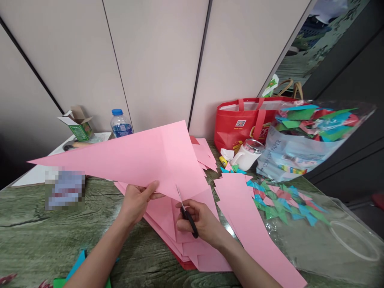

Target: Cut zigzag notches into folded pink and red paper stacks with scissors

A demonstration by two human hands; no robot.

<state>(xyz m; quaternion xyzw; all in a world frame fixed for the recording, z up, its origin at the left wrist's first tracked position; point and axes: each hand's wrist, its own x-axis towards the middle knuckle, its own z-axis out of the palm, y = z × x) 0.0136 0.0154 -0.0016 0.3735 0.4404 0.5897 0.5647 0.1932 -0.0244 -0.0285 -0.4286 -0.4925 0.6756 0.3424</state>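
Observation:
My left hand [135,202] pinches the lower edge of a large folded pink paper sheet [144,156], which tapers to a point at the left. In my right hand [199,222] is a pair of scissors [189,221] with black handles, its blades at the sheet's lower edge just right of my left fingers. Beneath both hands lies a stack of pink paper [207,252], with some red paper showing at its bottom edge. To the right rest long cut pink strips [240,208] with angled ends.
A clear bag with coloured paper triangles [282,202] lies at the right. Behind stand a white mug [247,156], a red tote bag [225,124], a full bag of paper scraps [318,124], a water bottle [121,124] and a green box [79,126].

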